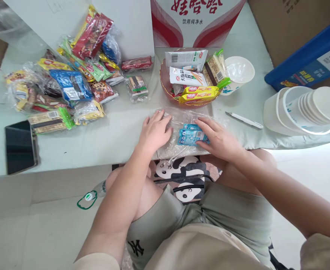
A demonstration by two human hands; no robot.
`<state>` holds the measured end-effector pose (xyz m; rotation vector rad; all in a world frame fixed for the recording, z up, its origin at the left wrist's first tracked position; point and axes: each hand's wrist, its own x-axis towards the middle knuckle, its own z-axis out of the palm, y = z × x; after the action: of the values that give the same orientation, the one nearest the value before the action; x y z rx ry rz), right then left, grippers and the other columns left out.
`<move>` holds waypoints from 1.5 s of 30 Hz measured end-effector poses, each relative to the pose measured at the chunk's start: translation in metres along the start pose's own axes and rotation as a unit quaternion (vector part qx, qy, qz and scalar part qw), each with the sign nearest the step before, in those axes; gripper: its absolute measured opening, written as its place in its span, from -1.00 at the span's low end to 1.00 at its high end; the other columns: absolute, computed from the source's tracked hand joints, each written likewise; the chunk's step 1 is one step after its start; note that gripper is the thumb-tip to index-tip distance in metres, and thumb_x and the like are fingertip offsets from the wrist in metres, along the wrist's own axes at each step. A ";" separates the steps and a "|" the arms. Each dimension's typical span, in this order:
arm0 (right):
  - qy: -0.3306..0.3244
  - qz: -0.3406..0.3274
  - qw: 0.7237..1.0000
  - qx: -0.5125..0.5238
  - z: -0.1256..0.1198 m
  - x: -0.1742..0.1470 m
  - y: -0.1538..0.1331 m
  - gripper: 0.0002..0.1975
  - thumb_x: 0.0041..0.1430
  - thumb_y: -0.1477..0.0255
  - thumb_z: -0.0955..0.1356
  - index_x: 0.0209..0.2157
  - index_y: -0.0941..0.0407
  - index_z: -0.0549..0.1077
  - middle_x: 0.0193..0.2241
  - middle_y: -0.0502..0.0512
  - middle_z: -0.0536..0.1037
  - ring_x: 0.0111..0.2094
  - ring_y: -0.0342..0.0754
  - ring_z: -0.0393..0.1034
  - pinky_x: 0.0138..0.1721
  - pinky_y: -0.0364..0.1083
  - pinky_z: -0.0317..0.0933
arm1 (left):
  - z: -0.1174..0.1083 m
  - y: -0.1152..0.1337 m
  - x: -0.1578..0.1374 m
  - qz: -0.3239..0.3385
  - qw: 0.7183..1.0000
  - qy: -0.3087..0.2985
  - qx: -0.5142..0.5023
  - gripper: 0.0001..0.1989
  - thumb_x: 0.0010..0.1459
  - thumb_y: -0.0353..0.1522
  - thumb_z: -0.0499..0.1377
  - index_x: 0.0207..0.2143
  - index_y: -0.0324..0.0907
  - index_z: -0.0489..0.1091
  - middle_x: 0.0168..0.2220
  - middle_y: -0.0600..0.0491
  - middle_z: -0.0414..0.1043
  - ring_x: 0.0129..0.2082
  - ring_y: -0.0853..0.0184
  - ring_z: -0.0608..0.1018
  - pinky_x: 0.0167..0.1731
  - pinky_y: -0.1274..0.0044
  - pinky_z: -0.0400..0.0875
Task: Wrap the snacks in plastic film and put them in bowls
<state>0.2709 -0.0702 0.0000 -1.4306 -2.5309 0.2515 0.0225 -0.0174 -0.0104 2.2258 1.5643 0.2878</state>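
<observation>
A clear plastic bag point(176, 116) lies flat at the table's front edge, its lower end hanging slightly over. Blue snack packets point(187, 137) with white print are in or under the film; I cannot tell which. My left hand point(156, 129) rests open on the bag's left side, fingers spread. My right hand point(219, 138) lies open at the right, its fingertips touching the blue packets. Just beyond the bag, a pinkish glass bowl point(167, 88) with a gold rim holds several snacks, among them yellow wafer packs point(200, 93) and a white snack packet point(186, 77).
Left is a heap of wrapped snacks point(72, 84), with a black phone point(21, 147) near the edge. On the right are a paper cup point(239, 75), a white pen-like cutter point(244, 120) and stacked cups point(308, 107) in white tubs point(271, 110). A white-and-red carton point(197, 33) stands behind.
</observation>
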 end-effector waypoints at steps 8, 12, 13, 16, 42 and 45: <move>-0.041 0.038 0.997 -0.053 -0.009 -0.006 -0.010 -0.62 0.29 0.33 0.35 0.10 0.14 0.42 -0.07 0.30 0.56 -0.12 0.18 0.52 -0.18 0.04 0.40 | 0.005 -0.004 0.004 -0.038 0.999 0.033 0.018 -0.53 0.31 -0.38 0.10 0.25 -0.02 0.41 0.45 -0.12 0.19 0.47 -0.04 0.24 0.39 -0.13 0.07; -0.080 0.059 0.994 -0.047 -0.018 -0.012 -0.018 -0.80 0.29 0.36 0.31 -0.09 0.07 0.47 -0.13 0.16 0.61 -0.38 0.00 0.48 -0.48 -0.07 0.15 | 0.005 -0.005 0.005 -0.037 0.999 0.035 0.010 -0.53 0.29 -0.39 0.10 0.24 -0.06 0.43 0.45 -0.15 0.19 0.46 -0.08 0.24 0.39 -0.16 0.05; -0.073 0.066 0.995 -0.027 -0.022 -0.014 -0.019 -0.82 0.29 0.36 0.32 -0.10 0.06 0.47 -0.17 0.13 0.62 -0.41 -0.02 0.47 -0.49 -0.08 0.14 | 0.005 -0.005 0.005 -0.037 0.999 0.035 0.010 -0.53 0.29 -0.39 0.10 0.24 -0.07 0.43 0.45 -0.16 0.19 0.46 -0.08 0.24 0.39 -0.16 0.05; -0.002 0.100 0.991 0.085 -0.039 -0.022 -0.017 -0.88 0.23 0.32 0.38 -0.24 0.05 0.45 -0.43 0.01 0.56 -0.48 -0.05 0.42 -0.48 -0.10 0.17 | 0.002 -0.003 0.005 -0.043 0.999 0.029 0.013 -0.53 0.29 -0.39 0.11 0.23 -0.08 0.43 0.45 -0.16 0.19 0.47 -0.07 0.23 0.40 -0.13 0.06; 0.182 0.183 0.964 0.069 -0.114 0.145 0.043 -0.51 -0.01 0.67 0.44 -0.04 0.05 0.40 -0.14 -0.02 0.57 -0.18 -0.08 0.38 -0.11 -0.05 0.25 | 0.006 0.018 0.018 0.055 0.986 0.126 -0.090 -0.75 0.24 -0.47 0.14 -0.08 -0.18 0.54 0.11 -0.15 0.53 0.19 0.09 0.54 0.35 0.14 0.24; 0.128 0.163 0.978 0.032 -0.104 0.164 0.050 -0.52 0.05 0.65 0.42 0.01 0.06 0.35 -0.09 0.04 0.59 -0.13 -0.04 0.42 -0.10 -0.04 0.23 | 0.004 0.016 0.017 0.056 0.986 0.124 -0.095 -0.76 0.25 -0.46 0.14 -0.09 -0.18 0.53 0.11 -0.14 0.52 0.18 0.10 0.54 0.35 0.15 0.23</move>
<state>0.2583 0.1006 0.1046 -1.7255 -2.0632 0.1859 0.0441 -0.0072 -0.0080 2.1970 1.4617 0.7401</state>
